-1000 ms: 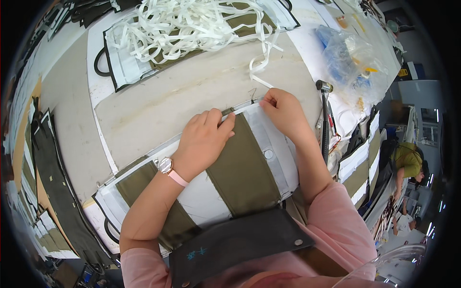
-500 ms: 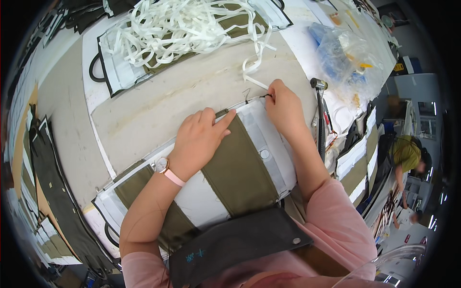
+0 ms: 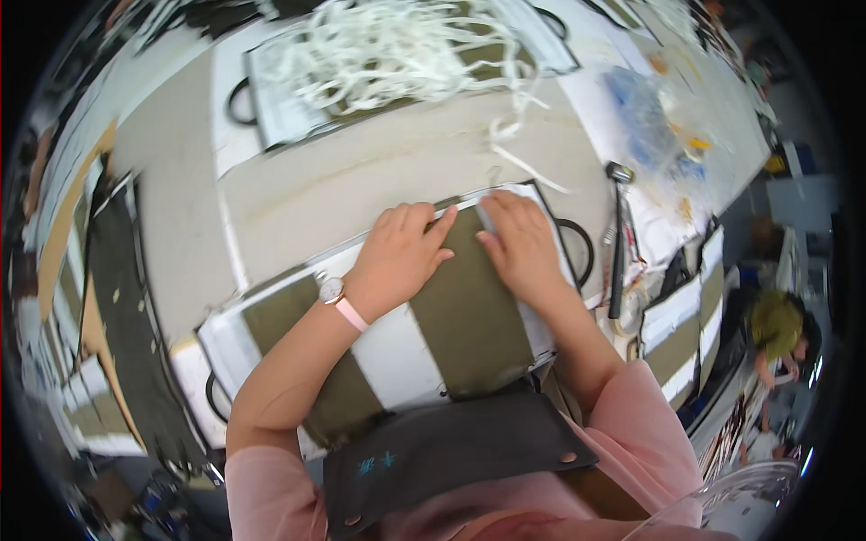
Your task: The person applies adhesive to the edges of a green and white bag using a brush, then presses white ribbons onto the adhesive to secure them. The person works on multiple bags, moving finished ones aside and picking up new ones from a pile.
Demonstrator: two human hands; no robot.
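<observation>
Before me lies a flat olive-and-white fabric panel with dark-bound edges and a black loop handle at its right side. My left hand rests flat near the panel's far edge, its index finger stretched along that edge. Close beside it, my right hand lies on the panel's far right part with its fingers extended and the thumb apart. Neither hand grips anything. A loose end of white tape lies just beyond the right hand. Across the panel's near side is a dark grey flap with metal snaps.
A tangled heap of white tape covers another panel at the back. To the right are a hammer, clear and blue plastic bags and stacked striped panels. Dark fabric pieces lie left. Another person is far right.
My right hand has left the tape end and the edge cord and now lies flat on the panel, nearer my left hand. The right loop handle has come into sight. The view has shifted.
</observation>
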